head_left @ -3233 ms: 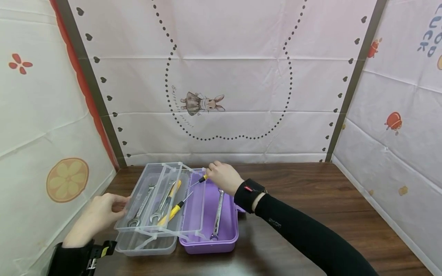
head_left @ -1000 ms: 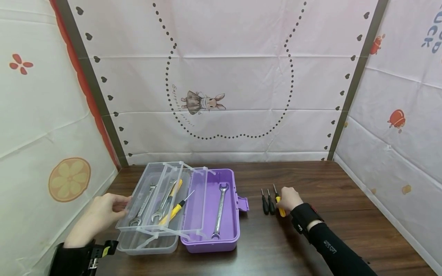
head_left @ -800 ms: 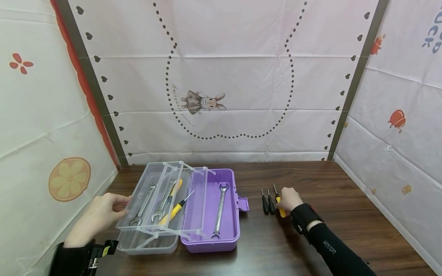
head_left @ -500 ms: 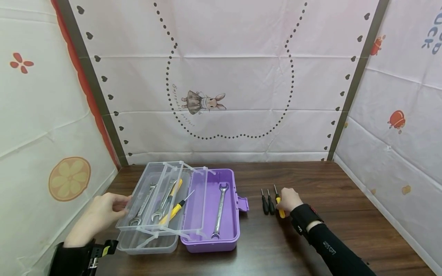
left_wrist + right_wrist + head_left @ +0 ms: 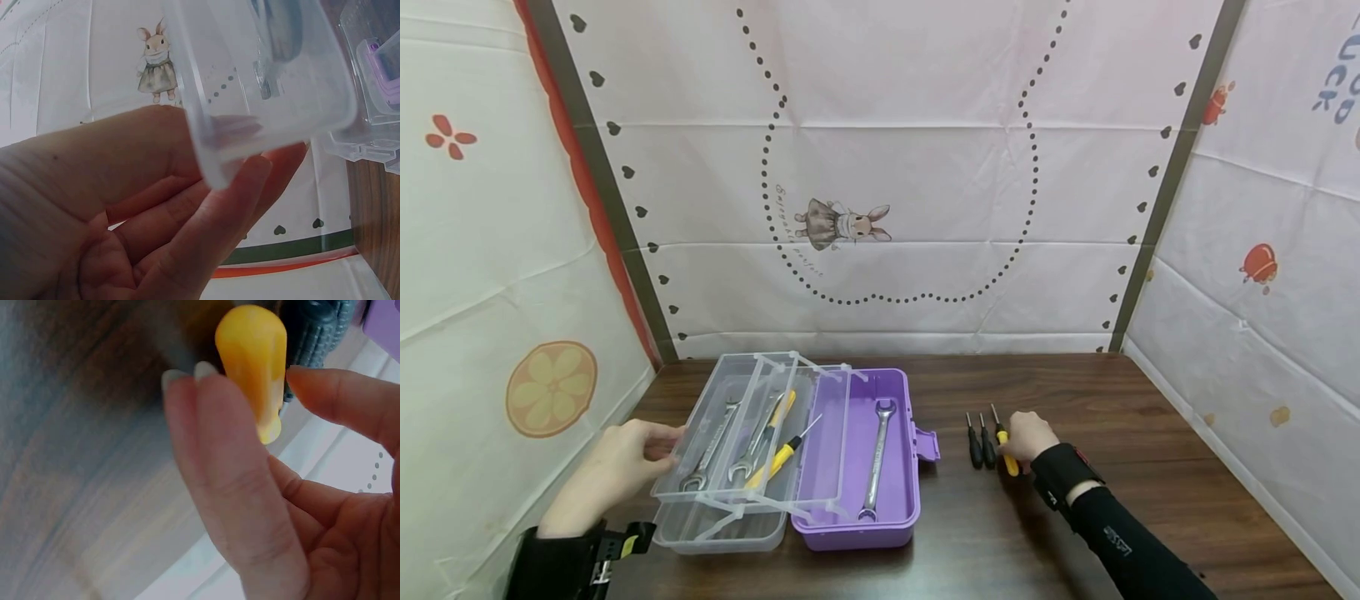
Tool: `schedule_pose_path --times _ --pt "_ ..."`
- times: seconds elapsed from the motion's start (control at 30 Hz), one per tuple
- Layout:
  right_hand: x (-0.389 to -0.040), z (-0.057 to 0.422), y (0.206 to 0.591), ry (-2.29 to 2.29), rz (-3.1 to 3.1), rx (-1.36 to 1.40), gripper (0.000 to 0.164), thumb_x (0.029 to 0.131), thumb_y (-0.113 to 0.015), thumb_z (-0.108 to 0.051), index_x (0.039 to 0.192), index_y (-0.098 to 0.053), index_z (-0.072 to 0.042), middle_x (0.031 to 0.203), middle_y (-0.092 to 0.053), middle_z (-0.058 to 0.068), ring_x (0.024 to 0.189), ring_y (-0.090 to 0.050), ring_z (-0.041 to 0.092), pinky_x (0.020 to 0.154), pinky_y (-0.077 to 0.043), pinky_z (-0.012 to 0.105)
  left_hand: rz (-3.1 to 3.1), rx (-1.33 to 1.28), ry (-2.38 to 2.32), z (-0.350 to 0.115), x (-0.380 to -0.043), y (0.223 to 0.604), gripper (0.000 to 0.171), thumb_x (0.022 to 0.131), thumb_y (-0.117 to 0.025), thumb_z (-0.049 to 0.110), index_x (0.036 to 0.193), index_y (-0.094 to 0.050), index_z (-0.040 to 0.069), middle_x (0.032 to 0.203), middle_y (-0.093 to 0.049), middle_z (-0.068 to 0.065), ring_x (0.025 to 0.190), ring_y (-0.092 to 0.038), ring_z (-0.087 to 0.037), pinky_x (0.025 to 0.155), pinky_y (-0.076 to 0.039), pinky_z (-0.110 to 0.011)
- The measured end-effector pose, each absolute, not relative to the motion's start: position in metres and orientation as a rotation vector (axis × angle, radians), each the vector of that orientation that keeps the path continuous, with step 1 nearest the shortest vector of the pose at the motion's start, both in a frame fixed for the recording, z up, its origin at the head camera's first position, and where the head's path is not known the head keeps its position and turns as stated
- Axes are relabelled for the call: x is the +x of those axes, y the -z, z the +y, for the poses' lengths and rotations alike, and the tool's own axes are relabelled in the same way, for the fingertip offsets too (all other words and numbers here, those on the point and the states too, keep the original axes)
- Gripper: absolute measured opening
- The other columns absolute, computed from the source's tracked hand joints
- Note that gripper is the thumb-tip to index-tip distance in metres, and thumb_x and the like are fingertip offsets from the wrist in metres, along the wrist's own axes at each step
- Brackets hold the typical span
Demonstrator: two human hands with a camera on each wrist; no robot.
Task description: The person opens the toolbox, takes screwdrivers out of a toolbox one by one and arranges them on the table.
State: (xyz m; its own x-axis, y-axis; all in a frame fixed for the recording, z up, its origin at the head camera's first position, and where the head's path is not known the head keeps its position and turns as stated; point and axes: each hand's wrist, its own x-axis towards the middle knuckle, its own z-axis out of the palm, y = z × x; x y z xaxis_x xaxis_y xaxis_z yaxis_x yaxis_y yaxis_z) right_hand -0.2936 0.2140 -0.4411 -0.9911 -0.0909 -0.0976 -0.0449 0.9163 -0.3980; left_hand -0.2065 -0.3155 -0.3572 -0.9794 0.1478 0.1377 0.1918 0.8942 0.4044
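Observation:
My left hand (image 5: 621,467) pinches the near-left edge of a clear plastic tray (image 5: 281,134), thumb below and fingers around its corner. The tray is tilted up beside a purple toolbox (image 5: 853,537). Seen through the clear plastic are silver wrenches (image 5: 711,450) and yellow-handled screwdrivers (image 5: 778,461). Another wrench (image 5: 877,458) lies in the purple box. On the table to the right, my right hand (image 5: 1028,435) holds a yellow screwdriver (image 5: 1008,454) by its handle, the thumb on one side and fingers on the other in the right wrist view. Two black screwdrivers (image 5: 975,446) lie alongside it.
The box's purple latch (image 5: 927,445) sticks out to the right. A second clear compartment (image 5: 722,533) lies under the raised tray. White printed cloth (image 5: 910,167) walls the brown wood table (image 5: 1112,467) at the back and both sides.
My right hand has gone from above the toolbox, with a yellow-and-black screwdriver, to the table at right, where the screwdriver lies beside the black ones. The left hand stays on the tray.

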Motion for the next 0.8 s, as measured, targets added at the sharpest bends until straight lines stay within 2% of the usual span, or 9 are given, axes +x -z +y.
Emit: schedule_pose_path --times 0.1,0.23,0.43,0.7,0.73,0.8 --pt "-0.292 0.213 0.436 0.552 3.001 -0.11 0.029 0.089 -0.071 -0.016 0.065 -0.061 -0.004 0.052 -0.057 0.005 0.04 -0.054 0.013 0.042 -0.044 0.024 -2.953 -0.262 0.646 -0.316 -0.206 0.357 0.035 0.08 -0.073 0.0 0.112 -0.068 -0.012 0.1 -0.074 -0.024 0.078 -0.074 -0.026 0.058 -0.056 -0.031" --pt "-0.292 0.211 0.424 0.455 3.084 -0.104 0.025 0.091 -0.07 -0.02 0.076 -0.064 -0.002 0.064 -0.059 0.007 0.053 -0.055 0.018 0.051 -0.042 0.029 -2.946 -0.259 0.654 -0.315 -0.205 0.358 0.034 0.08 -0.073 -0.001 0.111 -0.068 -0.013 0.097 -0.074 -0.024 0.077 -0.074 -0.025 0.057 -0.056 -0.03" --pt "-0.292 0.205 0.406 0.374 3.17 -0.117 0.024 0.089 -0.071 -0.022 0.08 -0.065 -0.001 0.075 -0.065 0.013 0.065 -0.063 0.026 0.057 -0.049 0.039 -2.946 -0.269 0.662 -0.315 -0.205 0.358 0.034 0.08 -0.073 -0.001 0.112 -0.068 -0.013 0.095 -0.075 -0.023 0.076 -0.073 -0.024 0.057 -0.055 -0.029" --pt "-0.293 0.203 0.398 0.318 3.224 -0.125 0.026 0.091 -0.069 -0.024 0.079 -0.065 -0.002 0.072 -0.063 0.013 0.064 -0.063 0.029 0.057 -0.051 0.043 -2.936 -0.275 0.655 -0.315 -0.205 0.359 0.034 0.079 -0.073 -0.001 0.111 -0.068 -0.013 0.095 -0.074 -0.023 0.076 -0.073 -0.024 0.057 -0.056 -0.029" --pt "-0.294 0.202 0.398 0.309 3.231 -0.125 0.026 0.092 -0.069 -0.025 0.08 -0.066 -0.002 0.074 -0.065 0.014 0.066 -0.064 0.03 0.058 -0.052 0.044 -2.934 -0.277 0.654 -0.315 -0.205 0.359 0.034 0.079 -0.073 -0.001 0.11 -0.068 -0.013 0.094 -0.075 -0.023 0.075 -0.073 -0.024 0.057 -0.056 -0.029" --pt "-0.294 0.201 0.396 0.277 3.241 -0.14 0.029 0.093 -0.067 -0.028 0.094 -0.07 0.002 0.089 -0.07 0.02 0.081 -0.068 0.036 0.066 -0.056 0.048 -2.93 -0.279 0.653 -0.315 -0.205 0.359 0.033 0.079 -0.073 -0.001 0.11 -0.068 -0.014 0.093 -0.075 -0.022 0.075 -0.073 -0.024 0.057 -0.056 -0.03"
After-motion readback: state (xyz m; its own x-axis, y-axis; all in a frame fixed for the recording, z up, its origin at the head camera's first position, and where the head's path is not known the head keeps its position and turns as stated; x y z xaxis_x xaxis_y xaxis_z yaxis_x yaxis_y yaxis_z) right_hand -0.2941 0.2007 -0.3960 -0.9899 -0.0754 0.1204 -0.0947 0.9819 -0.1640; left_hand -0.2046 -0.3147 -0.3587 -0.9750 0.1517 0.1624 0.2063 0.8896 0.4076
